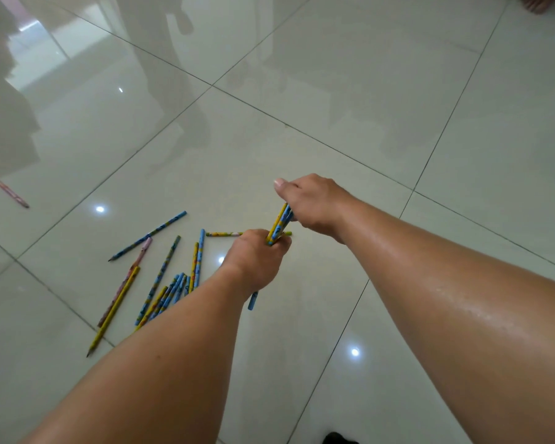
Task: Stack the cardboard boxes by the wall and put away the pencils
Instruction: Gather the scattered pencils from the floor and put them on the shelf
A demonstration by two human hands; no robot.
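Glossy pale floor tiles (334, 91) with dark grout lines fill the view. No cardboard boxes, wall or pencil container is visible, so the stacking step cannot be assessed.

**Progress.** Pencil collection is judged to be at an early stage. A small bundle (279, 224) of blue and yellow pencils is off the floor, at the centre of the view. The left hand (257, 261) grips its near end with curled fingers. The right hand (314, 203) is closed round its far end, thumb extended toward the left. The hands are close together, joined by the bundle.

**Remaining.** A scattered group (157, 282) of roughly a dozen pencils lies on the floor, left of the left forearm. One pencil (223, 234) lies just beyond the left hand. A lone pink pencil (9, 191) lies well apart at the far left. All of these need gathering and then stowing.

**Orientation.**
- The bundle's long axis is steep, running from near-left up to far-right. Which end carries the points cannot be told.
- Most scattered pencils run near-left to far-right.
- The long blue pencil (147, 236) and the yellow pencil (113, 311) have their sharpened tips at the near-left end.
- The pencil beyond the left hand lies left to right.
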